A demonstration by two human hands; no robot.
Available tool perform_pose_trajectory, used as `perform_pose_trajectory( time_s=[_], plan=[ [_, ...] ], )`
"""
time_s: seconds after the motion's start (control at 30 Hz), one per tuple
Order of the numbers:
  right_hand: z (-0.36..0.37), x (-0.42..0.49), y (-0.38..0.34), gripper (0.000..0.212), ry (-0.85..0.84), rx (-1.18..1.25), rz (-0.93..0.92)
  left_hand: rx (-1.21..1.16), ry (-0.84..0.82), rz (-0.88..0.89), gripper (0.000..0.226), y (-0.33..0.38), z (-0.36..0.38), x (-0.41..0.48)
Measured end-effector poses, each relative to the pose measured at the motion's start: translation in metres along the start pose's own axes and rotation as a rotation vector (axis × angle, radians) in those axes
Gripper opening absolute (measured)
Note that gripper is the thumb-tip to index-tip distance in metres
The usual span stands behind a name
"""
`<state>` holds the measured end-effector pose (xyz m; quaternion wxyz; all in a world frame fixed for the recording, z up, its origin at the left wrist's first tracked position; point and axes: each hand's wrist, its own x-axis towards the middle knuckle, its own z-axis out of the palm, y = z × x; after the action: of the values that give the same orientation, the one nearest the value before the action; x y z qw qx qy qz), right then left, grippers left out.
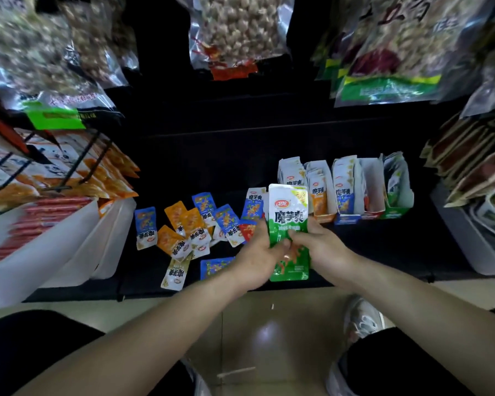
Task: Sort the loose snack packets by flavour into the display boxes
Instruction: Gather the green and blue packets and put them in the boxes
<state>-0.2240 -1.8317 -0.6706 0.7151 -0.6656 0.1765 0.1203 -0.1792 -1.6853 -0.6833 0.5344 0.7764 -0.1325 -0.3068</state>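
Shoe [360, 318] on pale floor tiles, nearest. Above it, left hand [257, 252] and right hand [320, 247] both clamp a green packet [288, 207], fingers curled round its lower half; packet upright, over the front of the black shelf [369, 244]. Loose packets [189, 227], blue, orange and red, scattered left of the hands. Display boxes [347, 220] farther back right, packets standing inside.

The green-and-white packet [288, 212] carries dark lettering and a red logo. On the black shelf [212, 167] lie blue packets [145, 227], orange packets [175, 214], a red packet [247, 228] and a pale yellow packet [176, 274], all white-ended. Far right, the white display boxes [367, 178] have orange, blue, red and green fronts.
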Motion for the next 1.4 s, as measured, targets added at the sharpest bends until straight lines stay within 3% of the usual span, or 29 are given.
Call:
perform_pose_trajectory(
  time_s=[0.13, 0.23, 0.33, 0.57, 0.67, 0.8, 0.93, 1.1, 1.2, 1.4],
  plan=[
    [-0.047, 0.009, 0.003, 0.013, 0.024, -0.447, 0.046, 0.033, 0.023, -0.063, 0.032, -0.004, 0.012, 0.028],
    [-0.095, 0.01, 0.004, 0.025, 0.122, -0.774, 0.078, 0.111, 0.077, -0.091, 0.027, -0.004, 0.029, 0.069],
    [-0.148, 0.007, 0.014, 0.034, 0.212, -0.932, 0.16, 0.142, 0.085, -0.095, 0.037, 0.007, 0.063, 0.114],
    [-0.237, -0.001, 0.046, 0.035, 0.297, -1.002, 0.354, 0.141, 0.122, -0.081, 0.043, 0.045, 0.168, 0.229],
    [-0.249, -0.002, 0.065, 0.037, 0.286, -0.991, 0.402, 0.171, 0.115, -0.034, 0.064, 0.046, 0.208, 0.282],
    [-0.263, 0.001, 0.08, 0.04, 0.3, -0.999, 0.433, 0.163, 0.152, 0.035, 0.035, 0.057, 0.246, 0.313],
    [-0.277, 0.003, 0.085, 0.041, 0.323, -0.991, 0.434, 0.182, 0.184, 0.104, 0.042, 0.053, 0.265, 0.327],
    [-0.281, 0.01, 0.088, 0.042, 0.336, -0.993, 0.44, 0.478, 0.221, 0.187, 0.049, 0.041, 0.272, 0.34],
    [-0.278, 0.015, 0.086, 0.041, 0.344, -1.002, 0.435, 0.569, 0.255, 0.156, 0.043, 0.033, 0.275, 0.352],
    [-0.272, 0.02, 0.083, 0.037, 0.348, -1.029, 0.431, 0.603, 0.17, 0.149, 0.035, 0.042, 0.283, 0.352]
  ],
)
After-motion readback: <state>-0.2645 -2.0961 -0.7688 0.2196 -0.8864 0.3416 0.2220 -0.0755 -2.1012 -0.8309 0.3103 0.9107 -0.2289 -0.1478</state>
